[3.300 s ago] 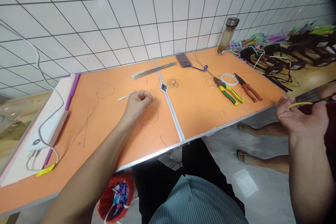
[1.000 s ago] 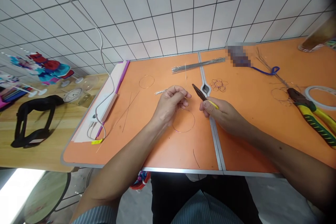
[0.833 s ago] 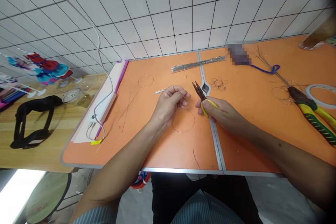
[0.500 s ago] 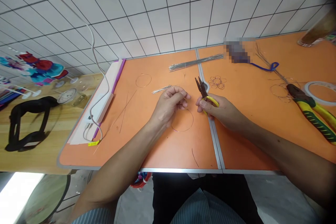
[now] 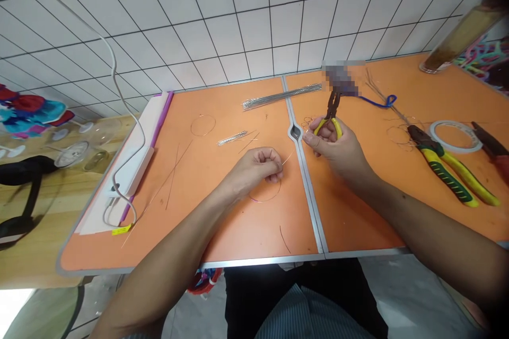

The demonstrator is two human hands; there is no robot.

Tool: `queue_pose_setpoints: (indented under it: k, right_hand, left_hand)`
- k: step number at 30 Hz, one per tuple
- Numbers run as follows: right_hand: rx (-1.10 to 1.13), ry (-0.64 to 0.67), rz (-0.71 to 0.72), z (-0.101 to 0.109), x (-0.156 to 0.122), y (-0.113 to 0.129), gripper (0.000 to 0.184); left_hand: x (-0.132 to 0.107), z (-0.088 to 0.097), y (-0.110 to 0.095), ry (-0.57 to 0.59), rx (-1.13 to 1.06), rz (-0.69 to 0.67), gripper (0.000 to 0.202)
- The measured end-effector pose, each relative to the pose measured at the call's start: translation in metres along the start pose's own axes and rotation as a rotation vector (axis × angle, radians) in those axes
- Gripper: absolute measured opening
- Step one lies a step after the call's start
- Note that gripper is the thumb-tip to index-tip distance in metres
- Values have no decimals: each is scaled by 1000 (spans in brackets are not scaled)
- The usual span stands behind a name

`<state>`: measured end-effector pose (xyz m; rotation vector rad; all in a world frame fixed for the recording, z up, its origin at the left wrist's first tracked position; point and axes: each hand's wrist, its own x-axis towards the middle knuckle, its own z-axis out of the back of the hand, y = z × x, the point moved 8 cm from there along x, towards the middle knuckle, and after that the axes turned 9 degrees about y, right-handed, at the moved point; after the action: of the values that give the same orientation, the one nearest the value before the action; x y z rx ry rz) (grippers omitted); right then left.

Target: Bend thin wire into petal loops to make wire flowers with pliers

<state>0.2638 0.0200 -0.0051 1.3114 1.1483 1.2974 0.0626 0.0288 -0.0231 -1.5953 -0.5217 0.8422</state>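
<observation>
My left hand rests on the orange table with its fingers curled round a thin wire that pokes out to the right; a wire ring lies under it. My right hand grips small yellow-handled pliers, jaws pointing away from me, just right of the table's centre seam. Small wire loops lie under that hand.
A bundle of straight wires lies at the back. Large yellow-and-black pliers, a tape roll, a blue cord and a bottle are at right. A white power strip with cable is at left.
My right hand came back from the far right holding the small pliers, then moved them away from me and to the right. My left hand slid a little toward me.
</observation>
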Motion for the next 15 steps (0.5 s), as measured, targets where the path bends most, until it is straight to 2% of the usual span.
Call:
queue_pose_setpoints:
  k: [3,15]
  right_hand:
    - [-27,8,-31,-1,1,-1,39]
    - [-56,49,-44,3,1,0,22]
  left_hand:
    - [0,-1,0,26,9,14,5]
    - [-1,17,-6,-68,66,-21,6]
